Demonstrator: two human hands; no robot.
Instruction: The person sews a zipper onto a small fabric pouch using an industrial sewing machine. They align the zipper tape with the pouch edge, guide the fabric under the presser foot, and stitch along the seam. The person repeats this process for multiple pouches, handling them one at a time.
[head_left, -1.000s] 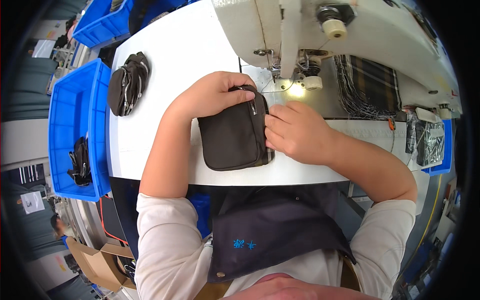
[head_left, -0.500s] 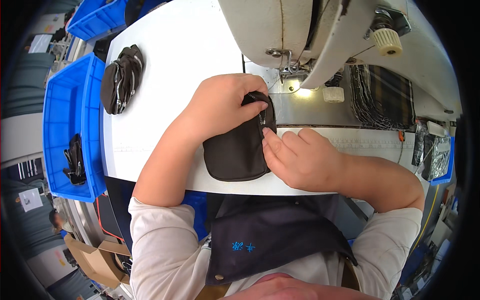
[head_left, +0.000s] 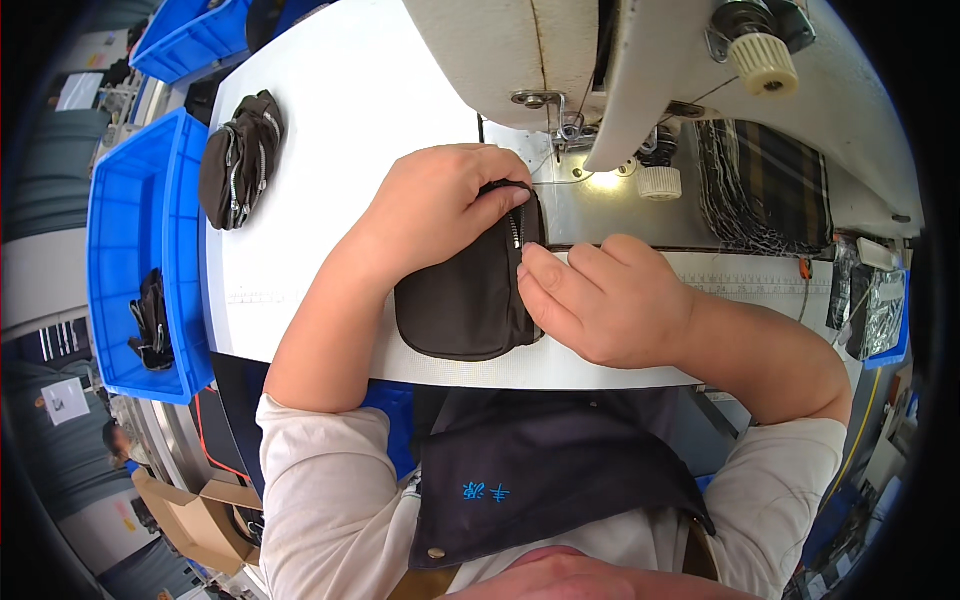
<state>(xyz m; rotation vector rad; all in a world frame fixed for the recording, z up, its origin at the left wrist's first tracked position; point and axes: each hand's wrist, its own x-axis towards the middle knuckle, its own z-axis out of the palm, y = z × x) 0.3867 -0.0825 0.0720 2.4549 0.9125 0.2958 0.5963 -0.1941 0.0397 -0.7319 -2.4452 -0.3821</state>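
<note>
A dark brown zippered pouch (head_left: pixel 455 305) lies on the white table just in front of the sewing machine's needle area. My left hand (head_left: pixel 445 205) grips its far end, thumb on top by the zipper and fingers over the far edge, partly hidden. My right hand (head_left: pixel 610 305) is closed at the pouch's right side, thumb and forefinger pinching at the lower end of the exposed zipper (head_left: pixel 517 228). Whether a zipper pull is between those fingertips cannot be made out.
The sewing machine (head_left: pixel 510 60) stands at the far side, its lamp lit. A stack of dark fabric pieces (head_left: pixel 765 185) lies right of it. More brown zippered pouches (head_left: pixel 240 160) sit at the table's left, beside a blue bin (head_left: pixel 180 370) holding a dark item.
The pouch and both hands have shifted slightly left. A longer stretch of zipper now shows between the hands, and the pouch's right side is turned more into view.
</note>
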